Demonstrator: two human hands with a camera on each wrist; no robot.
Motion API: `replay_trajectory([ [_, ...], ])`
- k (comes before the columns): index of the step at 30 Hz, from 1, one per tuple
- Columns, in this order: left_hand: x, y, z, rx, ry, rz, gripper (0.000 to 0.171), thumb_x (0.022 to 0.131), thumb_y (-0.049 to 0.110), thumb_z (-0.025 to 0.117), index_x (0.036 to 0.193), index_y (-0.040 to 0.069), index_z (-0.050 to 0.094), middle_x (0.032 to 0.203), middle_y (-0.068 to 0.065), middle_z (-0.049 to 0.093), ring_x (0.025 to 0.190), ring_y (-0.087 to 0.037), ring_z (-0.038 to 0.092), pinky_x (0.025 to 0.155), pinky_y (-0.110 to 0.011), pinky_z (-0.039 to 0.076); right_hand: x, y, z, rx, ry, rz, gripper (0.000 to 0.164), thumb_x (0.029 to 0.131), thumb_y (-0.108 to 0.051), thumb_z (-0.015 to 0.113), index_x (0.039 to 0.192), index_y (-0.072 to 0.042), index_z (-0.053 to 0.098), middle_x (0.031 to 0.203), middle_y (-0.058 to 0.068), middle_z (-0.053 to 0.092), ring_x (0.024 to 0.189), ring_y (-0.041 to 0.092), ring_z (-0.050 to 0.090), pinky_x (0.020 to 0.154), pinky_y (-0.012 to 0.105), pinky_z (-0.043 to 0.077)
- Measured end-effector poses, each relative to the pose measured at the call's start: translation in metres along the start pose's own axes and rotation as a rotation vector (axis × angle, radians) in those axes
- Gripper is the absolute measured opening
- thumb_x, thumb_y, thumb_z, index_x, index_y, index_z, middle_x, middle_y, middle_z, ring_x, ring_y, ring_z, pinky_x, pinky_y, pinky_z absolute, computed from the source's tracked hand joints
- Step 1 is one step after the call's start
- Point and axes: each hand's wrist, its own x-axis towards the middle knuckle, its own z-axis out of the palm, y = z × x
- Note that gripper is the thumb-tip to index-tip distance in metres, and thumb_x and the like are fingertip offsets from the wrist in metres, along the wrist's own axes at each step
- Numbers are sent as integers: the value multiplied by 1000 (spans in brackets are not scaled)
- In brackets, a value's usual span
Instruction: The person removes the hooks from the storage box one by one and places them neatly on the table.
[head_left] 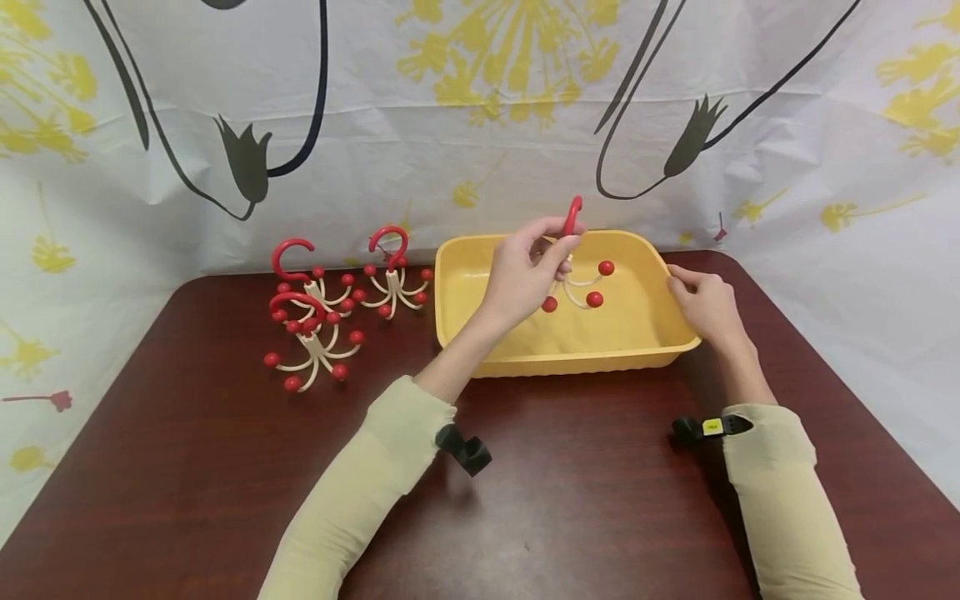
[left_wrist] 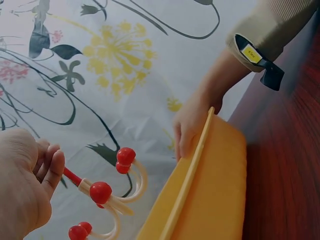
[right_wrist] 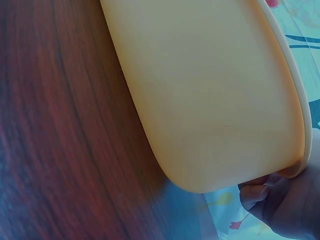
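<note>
My left hand [head_left: 521, 275] pinches a small hook hanger by its red hook [head_left: 573, 218]. Cream curved arms tipped with red balls [head_left: 595, 299] spread below the fingers, over the inside of a yellow plastic basin [head_left: 570, 363]. In the left wrist view the same hanger [left_wrist: 100, 192] dangles from the fingers, beside the basin's rim. At the basin's right end my right hand [head_left: 705, 307] grips the rim, thumb on the inner side. The right wrist view shows this hand [right_wrist: 290, 205] at the basin's corner; part of it is cut off.
Three more such hangers stand grouped left of the basin: one in front [head_left: 316, 353], one behind it [head_left: 313, 289] partly overlapped, and one nearer the basin [head_left: 393, 292]. A patterned white cloth [head_left: 360, 167] hangs behind the dark wooden table [head_left: 525, 500].
</note>
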Motion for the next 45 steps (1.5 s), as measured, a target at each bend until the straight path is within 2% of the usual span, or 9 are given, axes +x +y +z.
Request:
replay_trajectory([
  [8, -12, 10, -28, -25, 40, 35, 16, 99, 4, 65, 112, -4, 69, 85, -13, 63, 68, -20, 58, 63, -29, 55, 2, 1, 0, 1, 3, -17, 49, 106, -35, 46, 145, -5, 54, 137, 28, 56, 98, 35, 60, 68, 21, 40],
  [16, -21, 15, -53, -26, 82, 70, 15, 97, 0, 65, 109, -7, 70, 87, -14, 66, 66, -18, 57, 61, -24, 52, 1, -2, -2, -8, 4, -16, 48, 106, -33, 47, 144, -5, 55, 136, 29, 56, 98, 36, 58, 72, 30, 41],
  [20, -23, 18, -67, -20, 104, 76, 16, 97, -1, 65, 109, -9, 68, 88, -15, 67, 65, -17, 56, 60, -23, 52, 1, -1, -2, -11, 4, -12, 48, 106, -33, 47, 143, -4, 55, 136, 30, 56, 97, 36, 58, 72, 30, 42],
  [31, -38, 28, -101, 19, 129, 46, 19, 96, 3, 67, 112, -7, 68, 92, -16, 69, 66, -20, 55, 61, -24, 52, 3, 6, -4, -29, 20, -7, 48, 106, -35, 46, 143, -6, 56, 130, 30, 60, 86, 32, 56, 61, 21, 39],
  [36, -46, 33, -115, 51, 145, 11, 20, 97, 5, 67, 113, -7, 68, 93, -17, 69, 66, -21, 56, 59, -23, 52, 3, 6, -4, -27, 22, -12, 48, 106, -35, 46, 143, -5, 57, 128, 30, 61, 85, 32, 55, 61, 21, 38],
  [41, -54, 38, -128, 101, 149, -19, 22, 97, 8, 69, 115, -4, 69, 95, -12, 72, 67, -22, 58, 61, -23, 52, 3, 6, -4, -28, 29, -9, 48, 106, -35, 46, 142, -6, 57, 124, 30, 63, 82, 31, 55, 60, 21, 38],
  [45, -62, 40, -139, 120, 147, -50, 23, 96, 10, 70, 115, -2, 69, 97, -14, 70, 70, -23, 58, 59, -22, 52, 3, 7, -3, -24, 29, -8, 48, 106, -36, 46, 142, -6, 57, 125, 30, 63, 82, 30, 55, 59, 20, 38],
])
